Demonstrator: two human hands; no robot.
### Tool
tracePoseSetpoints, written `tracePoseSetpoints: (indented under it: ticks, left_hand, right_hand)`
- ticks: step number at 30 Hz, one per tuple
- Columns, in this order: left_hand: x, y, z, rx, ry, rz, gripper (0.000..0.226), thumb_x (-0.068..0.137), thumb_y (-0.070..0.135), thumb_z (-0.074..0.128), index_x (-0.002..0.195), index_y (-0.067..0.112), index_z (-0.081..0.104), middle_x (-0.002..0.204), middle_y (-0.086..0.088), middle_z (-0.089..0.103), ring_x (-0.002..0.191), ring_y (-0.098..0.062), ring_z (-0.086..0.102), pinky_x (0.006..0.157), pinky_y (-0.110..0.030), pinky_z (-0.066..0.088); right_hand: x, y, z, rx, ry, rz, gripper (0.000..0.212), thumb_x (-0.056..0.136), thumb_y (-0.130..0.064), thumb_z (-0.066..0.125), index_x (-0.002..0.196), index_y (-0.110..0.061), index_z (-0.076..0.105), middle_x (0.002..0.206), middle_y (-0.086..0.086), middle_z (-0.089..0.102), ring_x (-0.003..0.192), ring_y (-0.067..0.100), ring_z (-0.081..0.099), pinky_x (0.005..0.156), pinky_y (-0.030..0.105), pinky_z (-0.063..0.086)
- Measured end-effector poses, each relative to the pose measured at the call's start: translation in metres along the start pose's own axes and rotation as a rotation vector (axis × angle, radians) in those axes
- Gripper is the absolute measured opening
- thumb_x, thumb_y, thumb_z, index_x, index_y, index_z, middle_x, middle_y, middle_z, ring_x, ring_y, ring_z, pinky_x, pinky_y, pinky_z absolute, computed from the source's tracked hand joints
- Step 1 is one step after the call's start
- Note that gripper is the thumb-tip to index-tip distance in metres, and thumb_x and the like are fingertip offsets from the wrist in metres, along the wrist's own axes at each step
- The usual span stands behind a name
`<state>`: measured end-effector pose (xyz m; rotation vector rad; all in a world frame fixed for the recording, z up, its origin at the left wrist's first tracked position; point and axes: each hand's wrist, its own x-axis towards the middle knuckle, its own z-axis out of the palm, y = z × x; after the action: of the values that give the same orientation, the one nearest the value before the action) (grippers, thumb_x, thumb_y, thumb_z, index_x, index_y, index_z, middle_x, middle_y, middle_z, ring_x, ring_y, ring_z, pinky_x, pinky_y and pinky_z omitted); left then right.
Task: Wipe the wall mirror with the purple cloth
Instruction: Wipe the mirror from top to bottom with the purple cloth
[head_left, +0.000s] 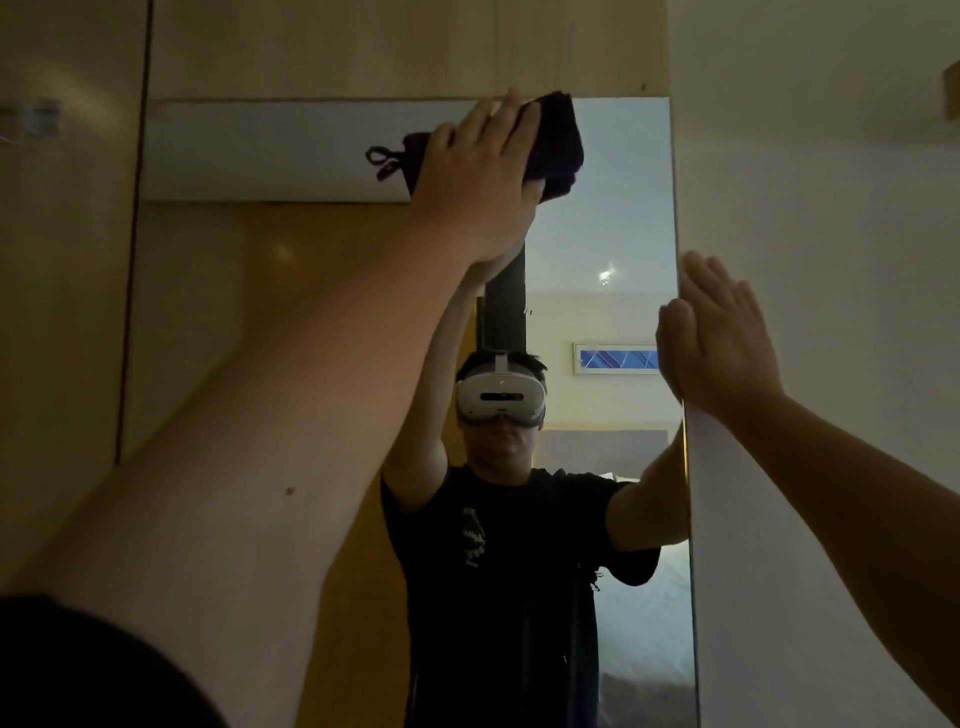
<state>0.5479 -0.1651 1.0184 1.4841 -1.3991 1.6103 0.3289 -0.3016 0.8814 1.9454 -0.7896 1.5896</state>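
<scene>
Against the top edge of the wall mirror (613, 218), toward its right corner, the left hand (480, 171) presses the purple cloth (558, 140) flat on the glass. The cloth is bunched into a thick wad; most of it shows past the fingertips on the right, while a small end with a hanging loop (382, 161) sticks out at the left of the hand. The palm and spread fingers lie over the wad, pinning it to the glass rather than closing round it, so the grip reads as a flat press with the cloth trapped beneath.

The right hand (719, 338) carries nothing. It is flat and unclenched, fingers together and pointing up, resting on the mirror's right edge where the glass meets the white wall (831, 260), apparently to steady the body.

As for progress, the wiping seems to be under way at the very top of the mirror. No streaks, wet marks or dust show clearly in this dim light, so which parts are already clean cannot be told. Judging by the cloth's place, the middle and lower glass, where the person's reflection (514, 519) stands, likely remains to be wiped.
</scene>
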Motion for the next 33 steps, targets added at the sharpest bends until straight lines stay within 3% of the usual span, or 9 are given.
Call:
tracePoseSetpoints:
  ticks: [6,11,16,19,22,26,29,33]
  left_hand:
    - [-0.083,0.032,0.017,-0.02,0.048,0.213,0.065,0.099,0.047,0.038,0.154,0.014,0.026,0.161,-0.006,0.024,0.146,-0.025,0.026,0.114,-0.046,0.024]
    - [-0.228,0.065,0.035,-0.035,-0.021,0.323,0.066,0.095,0.042,0.052,0.15,0.011,0.033,0.158,-0.01,0.032,0.144,-0.03,0.029,0.115,-0.049,0.026]
    - [-0.247,0.069,0.04,-0.056,0.032,0.301,0.052,0.094,0.031,0.054,0.143,0.013,0.047,0.149,-0.008,0.047,0.134,-0.028,0.045,0.106,-0.043,0.035]
    - [-0.235,0.067,0.036,-0.119,0.141,0.296,0.044,0.093,0.023,0.055,0.136,0.011,0.051,0.132,-0.009,0.059,0.115,-0.026,0.055,0.095,-0.038,0.04]
    - [-0.186,0.064,0.024,-0.154,0.148,0.231,0.049,0.093,0.027,0.057,0.138,0.01,0.049,0.128,-0.01,0.058,0.11,-0.027,0.055,0.095,-0.039,0.042]
    - [-0.069,0.058,-0.001,-0.187,0.223,0.066,0.056,0.091,0.021,0.064,0.142,0.01,0.044,0.138,-0.01,0.052,0.12,-0.03,0.05,0.102,-0.043,0.04]
    - [0.008,0.056,-0.012,-0.179,0.161,-0.051,0.057,0.101,0.033,0.049,0.151,0.014,0.031,0.154,-0.008,0.036,0.135,-0.03,0.038,0.109,-0.045,0.032]
    - [0.037,0.06,0.008,-0.009,0.057,-0.001,0.062,0.102,0.045,0.034,0.155,0.014,0.021,0.162,-0.007,0.021,0.144,-0.03,0.025,0.112,-0.048,0.027]
  right_hand:
    - [0.0,0.0,0.003,0.045,0.082,-0.03,0.045,0.102,-0.031,0.017,0.118,-0.006,0.051,0.125,0.019,0.05,0.122,0.039,0.045,0.102,0.058,0.036]
    - [-0.004,-0.004,-0.001,0.031,0.043,0.021,0.061,0.103,-0.041,0.009,0.146,-0.011,0.04,0.149,0.014,0.042,0.142,0.031,0.034,0.116,0.055,0.026]
    - [-0.005,-0.011,-0.011,0.023,-0.064,0.052,0.08,0.098,-0.058,-0.005,0.145,-0.012,0.041,0.148,0.013,0.043,0.141,0.032,0.036,0.114,0.056,0.03]
    - [-0.006,0.001,-0.02,0.005,-0.136,0.034,0.075,0.1,-0.058,0.001,0.145,-0.014,0.042,0.151,0.012,0.041,0.143,0.031,0.032,0.115,0.055,0.03]
    - [-0.014,0.025,-0.028,-0.097,-0.097,0.096,0.064,0.101,-0.047,0.015,0.154,-0.014,0.03,0.164,0.011,0.02,0.152,0.029,0.012,0.122,0.048,0.011]
    - [-0.022,0.041,-0.019,-0.214,-0.114,0.075,0.064,0.102,-0.048,0.012,0.158,-0.018,0.009,0.167,0.007,0.003,0.153,0.023,-0.005,0.122,0.044,-0.003]
    - [-0.022,0.044,-0.012,-0.22,-0.073,0.085,0.061,0.103,-0.046,0.015,0.158,-0.018,0.01,0.166,0.006,0.006,0.153,0.022,-0.003,0.123,0.044,-0.002]
    - [-0.023,0.048,-0.009,-0.232,-0.041,0.055,0.06,0.104,-0.043,0.019,0.158,-0.018,0.014,0.166,0.006,0.008,0.153,0.022,0.0,0.123,0.044,0.0]
